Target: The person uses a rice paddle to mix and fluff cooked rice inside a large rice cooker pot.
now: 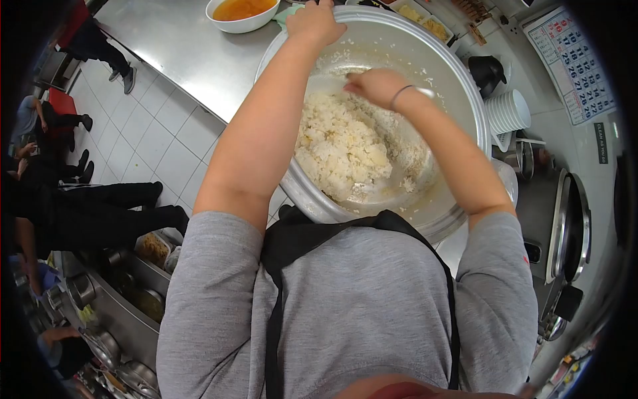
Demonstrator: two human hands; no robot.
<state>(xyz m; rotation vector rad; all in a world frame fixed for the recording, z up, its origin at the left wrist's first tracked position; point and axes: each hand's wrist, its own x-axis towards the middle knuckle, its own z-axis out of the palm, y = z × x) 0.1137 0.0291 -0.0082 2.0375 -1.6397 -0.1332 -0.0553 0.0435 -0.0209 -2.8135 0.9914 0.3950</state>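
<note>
A large, wide metal pot [468,86] is tilted in front of me. A mound of cooked white rice [342,146] lies inside, and loose grains stick to the walls. My left hand [316,25] grips the far rim, next to a pale green cloth [287,13]. Deep in the pot, my right hand [380,88] is closed and slightly blurred, just beyond the rice. A whitish, smeared shape [323,85] shows at its fingertips; I cannot make out what it is.
A white bowl of orange liquid [242,9] stands on the steel counter [179,50]. Stacked white bowls [508,110] and a wall calendar [573,66] are at the right. Food trays [425,23] sit beyond the pot. Other people [100,206] stand at the left.
</note>
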